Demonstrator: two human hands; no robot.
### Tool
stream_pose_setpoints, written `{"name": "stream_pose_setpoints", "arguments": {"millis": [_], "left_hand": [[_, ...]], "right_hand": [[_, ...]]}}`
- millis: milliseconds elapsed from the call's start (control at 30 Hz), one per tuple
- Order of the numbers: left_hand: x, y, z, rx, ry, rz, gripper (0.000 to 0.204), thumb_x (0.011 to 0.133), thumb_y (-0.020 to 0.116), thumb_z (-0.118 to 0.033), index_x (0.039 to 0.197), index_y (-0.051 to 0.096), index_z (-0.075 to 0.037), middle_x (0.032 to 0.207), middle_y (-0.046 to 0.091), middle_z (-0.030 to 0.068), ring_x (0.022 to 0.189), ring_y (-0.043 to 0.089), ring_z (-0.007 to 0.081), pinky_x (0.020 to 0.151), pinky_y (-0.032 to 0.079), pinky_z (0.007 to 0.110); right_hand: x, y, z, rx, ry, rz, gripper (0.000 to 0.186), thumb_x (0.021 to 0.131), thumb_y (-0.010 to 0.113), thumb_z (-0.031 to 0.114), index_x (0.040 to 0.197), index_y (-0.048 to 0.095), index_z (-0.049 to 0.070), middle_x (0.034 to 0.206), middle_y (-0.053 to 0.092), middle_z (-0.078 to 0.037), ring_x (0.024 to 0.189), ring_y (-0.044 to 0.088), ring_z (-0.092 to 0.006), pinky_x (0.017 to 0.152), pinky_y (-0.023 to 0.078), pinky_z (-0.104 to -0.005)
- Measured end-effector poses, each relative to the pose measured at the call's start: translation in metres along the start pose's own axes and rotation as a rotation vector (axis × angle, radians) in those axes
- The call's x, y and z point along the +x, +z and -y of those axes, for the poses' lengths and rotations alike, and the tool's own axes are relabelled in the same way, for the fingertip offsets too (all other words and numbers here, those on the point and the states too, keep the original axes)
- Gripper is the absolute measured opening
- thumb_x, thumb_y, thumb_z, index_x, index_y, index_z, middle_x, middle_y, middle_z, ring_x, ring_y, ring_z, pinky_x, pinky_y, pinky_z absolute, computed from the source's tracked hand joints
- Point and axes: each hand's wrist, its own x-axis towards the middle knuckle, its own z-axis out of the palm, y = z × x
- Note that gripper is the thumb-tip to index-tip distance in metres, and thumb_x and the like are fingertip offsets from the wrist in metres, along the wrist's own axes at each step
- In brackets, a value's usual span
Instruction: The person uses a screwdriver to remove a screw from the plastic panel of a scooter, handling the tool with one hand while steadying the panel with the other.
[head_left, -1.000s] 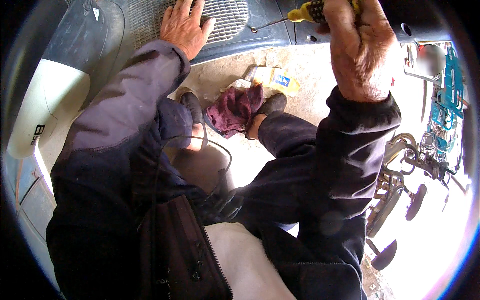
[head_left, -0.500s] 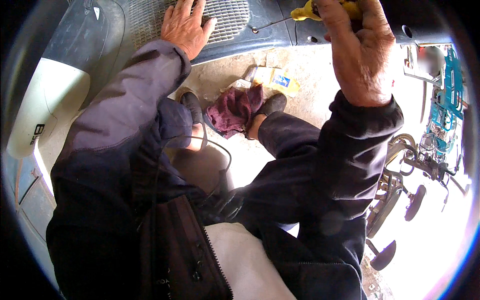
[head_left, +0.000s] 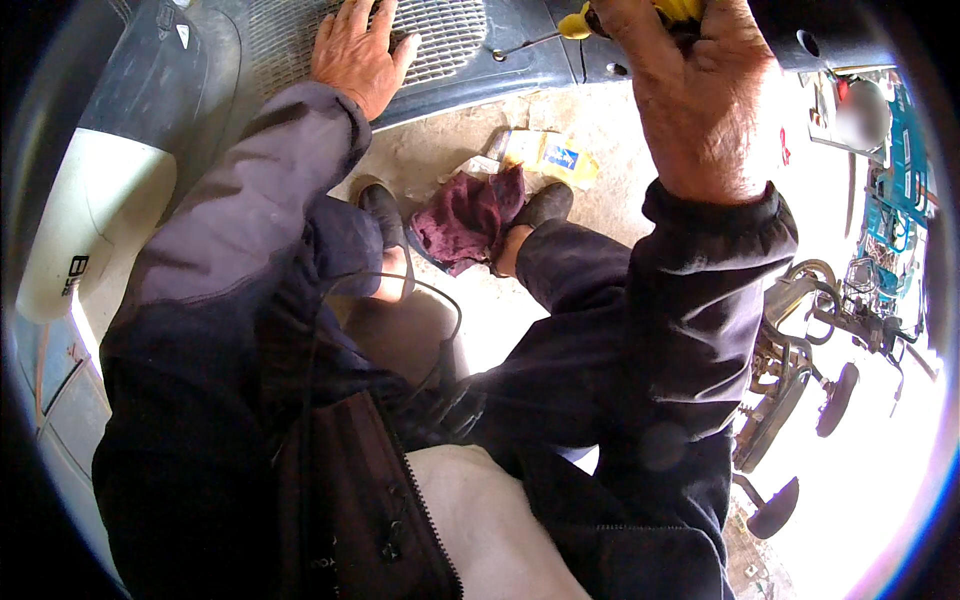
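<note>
1. Right hand (head_left: 705,115) is grasping a yellow screwdriver (head_left: 573,25), right of the mesh grille (head_left: 440,45), its tip meeting the dark panel (head_left: 543,72).
2. Left hand (head_left: 358,62), released, is resting on the grille.
3. Maroon cloth (head_left: 465,215) is lying on the floor (head_left: 415,140), below the grille.

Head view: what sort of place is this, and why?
Perhaps a repair workshop: the right hand holds a yellow screwdriver at a dark panel, a maroon cloth lies between the shoes, and what looks like a cycle stands at right.
</note>
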Motion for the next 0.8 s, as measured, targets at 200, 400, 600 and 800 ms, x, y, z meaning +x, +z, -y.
{"name": "stream_pose_setpoints", "arguments": {"millis": [200, 400, 600, 800], "left_hand": [[0.000, 0.000, -0.001, -0.001, 0.020, -0.002, 0.060, 0.094, 0.062, -0.037, 0.139, 0.051, 0.001, 0.150, 0.043, 0.0217, 0.140, 0.039, 0.0379, 0.115, 0.030, 0.053], [-0.003, 0.002, 0.002, 0.021, 0.000, 0.004, 0.059, 0.095, 0.060, -0.038, 0.139, 0.050, 0.001, 0.150, 0.042, 0.0213, 0.141, 0.038, 0.0377, 0.116, 0.030, 0.053], [0.004, 0.003, -0.005, -0.004, 0.013, 0.015, 0.058, 0.095, 0.061, -0.037, 0.139, 0.050, 0.000, 0.151, 0.042, 0.0210, 0.141, 0.038, 0.0375, 0.117, 0.029, 0.052], [0.000, 0.002, 0.000, -0.008, -0.004, -0.011, 0.059, 0.092, 0.064, -0.036, 0.138, 0.052, -0.001, 0.149, 0.044, 0.0208, 0.140, 0.040, 0.0379, 0.116, 0.030, 0.052]], "right_hand": [[-0.001, 0.025, -0.014, 0.030, -0.080, -0.170, 0.024, 0.084, 0.071, -0.007, 0.105, 0.062, -0.001, 0.092, 0.064, -0.005, 0.080, 0.059, -0.0114, 0.072, 0.051, -0.0262], [0.001, -0.001, -0.018, 0.152, 0.018, 0.126, 0.032, 0.086, 0.063, -0.008, 0.117, 0.060, 0.000, 0.100, 0.064, -0.008, 0.089, 0.062, -0.0137, 0.081, 0.052, -0.0273], [0.007, -0.027, 0.015, 0.078, 0.242, 0.282, 0.035, 0.087, 0.063, -0.005, 0.121, 0.059, 0.000, 0.101, 0.067, -0.011, 0.083, 0.065, -0.0141, 0.072, 0.054, -0.0262], [-0.004, 0.003, 0.000, -0.259, -0.034, -0.039, 0.024, 0.086, 0.075, 0.003, 0.106, 0.064, -0.002, 0.073, 0.063, -0.005, 0.059, 0.054, -0.0093, 0.056, 0.047, -0.0253]]}}
